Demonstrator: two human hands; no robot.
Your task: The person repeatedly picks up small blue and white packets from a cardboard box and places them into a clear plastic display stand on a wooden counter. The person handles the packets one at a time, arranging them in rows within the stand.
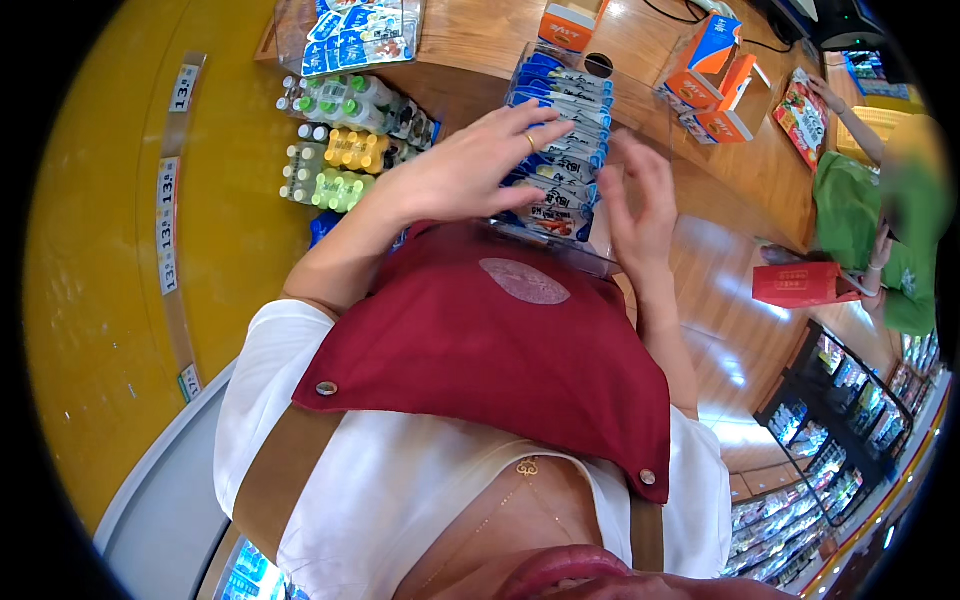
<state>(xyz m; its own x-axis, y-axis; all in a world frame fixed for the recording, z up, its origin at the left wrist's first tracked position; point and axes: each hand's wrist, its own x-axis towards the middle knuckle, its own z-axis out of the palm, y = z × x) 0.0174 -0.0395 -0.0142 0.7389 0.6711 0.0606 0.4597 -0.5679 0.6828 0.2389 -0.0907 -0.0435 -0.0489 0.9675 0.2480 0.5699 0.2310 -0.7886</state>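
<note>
A clear plastic box [570, 259] stands in front of my red apron [487, 337]. Blue and silver snack packets [562, 161] are lined up in it in a tight row, and the front one [551, 225] shows a food picture. My left hand [480, 165], with a ring on one finger, lies over the row from the left. Its fingers are spread across the packet tops, and nothing is seen gripped in it. Blurred by motion, my right hand [641, 206] is beside the box's right side with its fingers apart; no item shows in it.
Another clear box [352, 67] of packets stands on the wooden counter [465, 37]. Below it are several drink bottles [337, 161]. Orange cartons [712, 82] stand at the right. Farther right, a person in green [847, 195] has a hand on a snack bag [802, 120], near a red bag [795, 285].
</note>
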